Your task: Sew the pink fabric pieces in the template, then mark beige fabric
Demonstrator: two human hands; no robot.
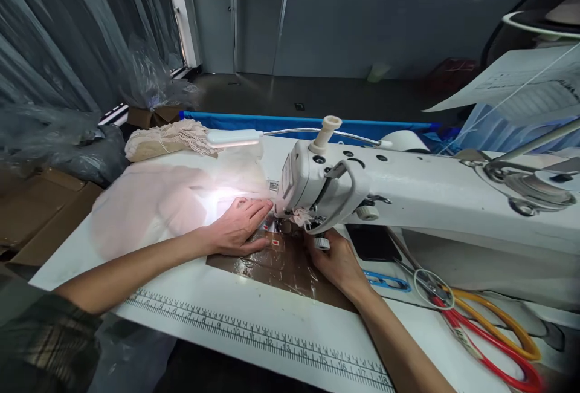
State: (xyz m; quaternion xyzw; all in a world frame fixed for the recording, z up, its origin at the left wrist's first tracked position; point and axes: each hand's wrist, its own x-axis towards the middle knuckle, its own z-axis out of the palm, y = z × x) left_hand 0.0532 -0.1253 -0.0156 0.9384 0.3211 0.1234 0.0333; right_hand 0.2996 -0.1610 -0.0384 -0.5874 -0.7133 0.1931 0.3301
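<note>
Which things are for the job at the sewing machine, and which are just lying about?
Probably part of the job:
left hand
right hand
sewing machine
pale pink fabric
lit lamp

Seemingly just lying about:
red scissor handle
blue tool
cardboard box

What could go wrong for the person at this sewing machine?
The left hand has its fingers right beside the head of the sewing machine, so a slip might hurt them if it runs. The pale fabric spreads loosely toward the table's left edge and could bunch or slide. The red-handled scissors lie near the right forearm, which might knock them.
</note>
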